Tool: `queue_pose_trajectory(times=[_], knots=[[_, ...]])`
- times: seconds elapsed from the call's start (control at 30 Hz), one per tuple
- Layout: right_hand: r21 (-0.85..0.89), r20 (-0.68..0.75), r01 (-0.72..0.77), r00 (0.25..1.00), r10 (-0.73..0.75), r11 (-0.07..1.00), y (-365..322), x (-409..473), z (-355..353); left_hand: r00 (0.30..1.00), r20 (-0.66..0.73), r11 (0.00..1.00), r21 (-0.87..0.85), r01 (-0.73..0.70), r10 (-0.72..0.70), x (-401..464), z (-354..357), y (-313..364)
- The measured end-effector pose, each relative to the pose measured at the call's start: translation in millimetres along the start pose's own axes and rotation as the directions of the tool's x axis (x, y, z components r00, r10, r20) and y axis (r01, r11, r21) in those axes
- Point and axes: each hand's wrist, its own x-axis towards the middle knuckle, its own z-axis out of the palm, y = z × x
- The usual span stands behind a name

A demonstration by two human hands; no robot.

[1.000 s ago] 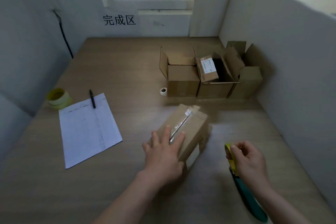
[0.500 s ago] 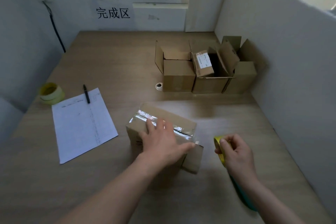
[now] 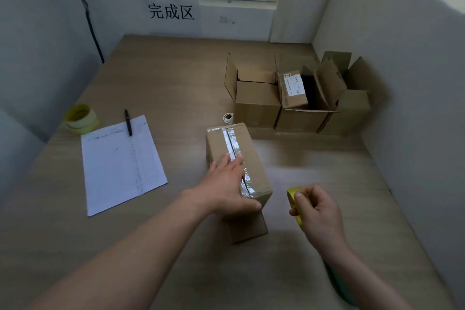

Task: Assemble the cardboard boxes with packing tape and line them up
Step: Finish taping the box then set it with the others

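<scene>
Cardboard box (image 3: 237, 158), turned lengthwise since earlier, is pressed flat by left hand (image 3: 226, 185); right hand (image 3: 317, 211) grips tape (image 3: 293, 200); seam sealed.

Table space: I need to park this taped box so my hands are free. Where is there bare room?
Bare wood lies between the paper sheet and the taped box, and across the far left, behind the pen. It is crowded far right, where open boxes stand in a row, and at the yellow tape roll.
</scene>
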Motion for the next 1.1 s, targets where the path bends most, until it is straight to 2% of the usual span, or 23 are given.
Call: queue_pose_trajectory(times=[0.1, 0.23, 0.33, 0.47, 0.53, 0.57, 0.63, 0.67, 0.7, 0.83, 0.93, 1.1], knots=[[0.001, 0.018, 0.000, 1.000, 0.000, 1.000, 1, 1, 4, 0.989, -0.143, 0.998, 0.033, 0.049, -0.043, 0, 19, 5], [-0.006, 0.025, 0.003, 1.000, -0.003, 1.000, 0, -1, 4, 0.963, -0.268, 0.990, 0.135, 0.050, -0.012, 3, 42, 8], [-0.034, 0.063, 0.002, 0.998, 0.000, 0.999, -8, -2, 1, 0.969, -0.248, 0.988, 0.144, 0.051, -0.014, 4, 40, 7], [-0.079, 0.164, -0.002, 0.986, 0.015, 0.997, -23, -6, -5, 0.992, -0.127, 0.993, 0.116, 0.006, 0.009, -2, 18, 1], [-0.093, 0.220, -0.001, 0.975, 0.022, 0.996, -29, -7, -9, 0.987, -0.151, 0.992, 0.119, -0.033, 0.051, -13, 6, 6], [-0.098, 0.245, 0.001, 0.969, 0.023, 0.995, -32, -9, -10, 0.967, -0.236, 0.994, 0.085, -0.072, 0.091, -20, 4, 11], [-0.097, 0.296, 0.018, 0.955, 0.011, 0.995, -35, -14, -9, 0.863, -0.479, 0.968, -0.099, -0.232, 0.157, -36, 8, 26], [-0.094, 0.327, 0.029, 0.945, 0.004, 0.995, -37, -17, -9, 0.822, -0.553, 0.923, -0.229, -0.310, 0.139, -44, 13, 35], [-0.088, 0.362, 0.039, 0.932, -0.005, 0.995, -37, -21, -8, 0.812, -0.573, 0.866, -0.346, -0.361, 0.110, -52, 20, 44], [-0.038, 0.481, 0.053, 0.876, -0.028, 0.998, -35, -41, -5, 0.852, -0.524, 0.707, -0.611, -0.356, -0.024, -79, 47, 64], [-0.089, 0.546, 0.038, 0.838, 0.017, 0.995, -31, -57, -4, 0.835, -0.524, 0.668, -0.682, -0.297, -0.164, -95, 64, 63], [-0.162, 0.553, 0.074, 0.833, 0.029, 0.984, -26, -71, -2, 0.889, -0.380, 0.542, -0.818, -0.193, -0.257, -110, 72, 61]])
